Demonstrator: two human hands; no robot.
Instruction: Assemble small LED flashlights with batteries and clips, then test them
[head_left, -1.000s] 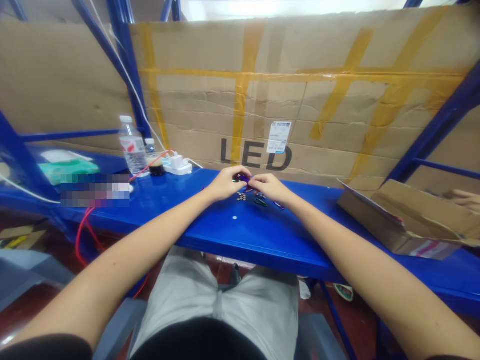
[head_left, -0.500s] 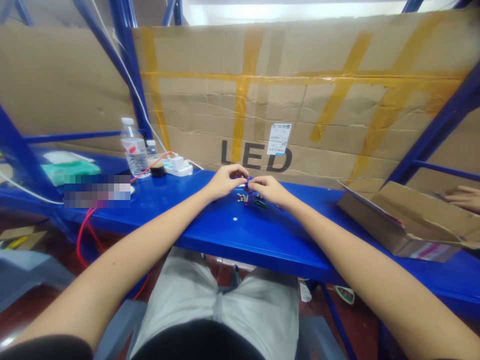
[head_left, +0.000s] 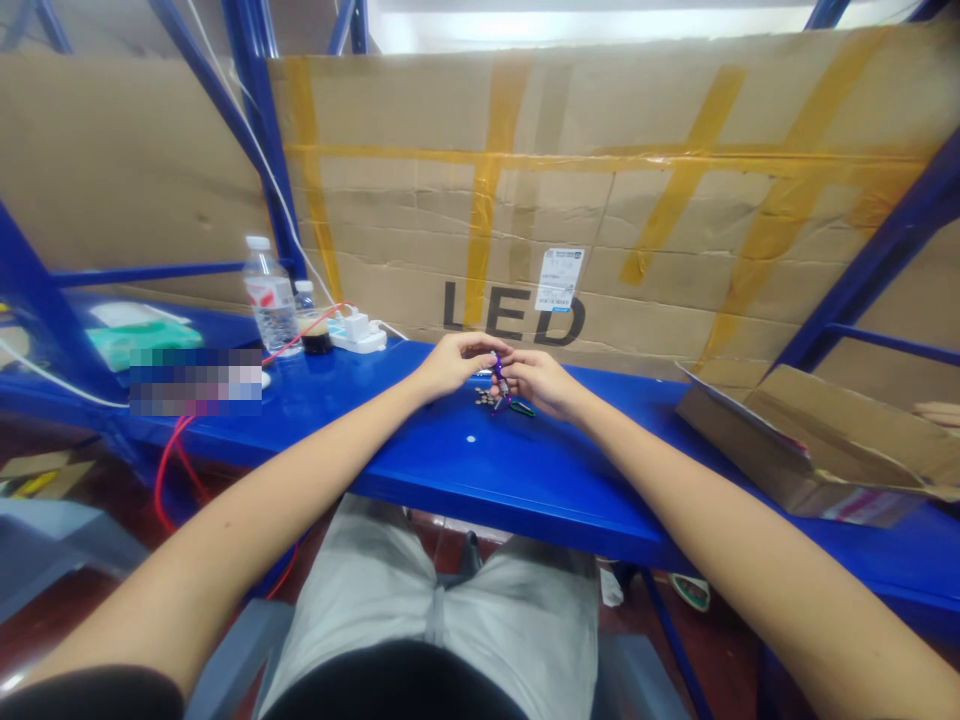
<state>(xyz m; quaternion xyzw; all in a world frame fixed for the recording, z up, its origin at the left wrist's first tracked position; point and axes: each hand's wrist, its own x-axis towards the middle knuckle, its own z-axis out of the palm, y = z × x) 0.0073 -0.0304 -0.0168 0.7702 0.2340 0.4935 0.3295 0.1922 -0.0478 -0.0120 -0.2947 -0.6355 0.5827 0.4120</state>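
Note:
My left hand and my right hand meet over the blue bench top, fingers pinched together on a small purple part held between them. Just below the hands lies a cluster of several small silver pieces and a green clip-like piece. A single small white dot-like piece lies nearer to me on the bench.
A water bottle, a dark cup and a white power strip with a red cable stand at the left. An open cardboard box sits at the right; another person's fingers show beyond it. Taped cardboard marked LED backs the bench.
Both hands have lifted slightly off the bench and drawn closer, now holding the purple part upright between them. The other person's hand at the right has pulled back.

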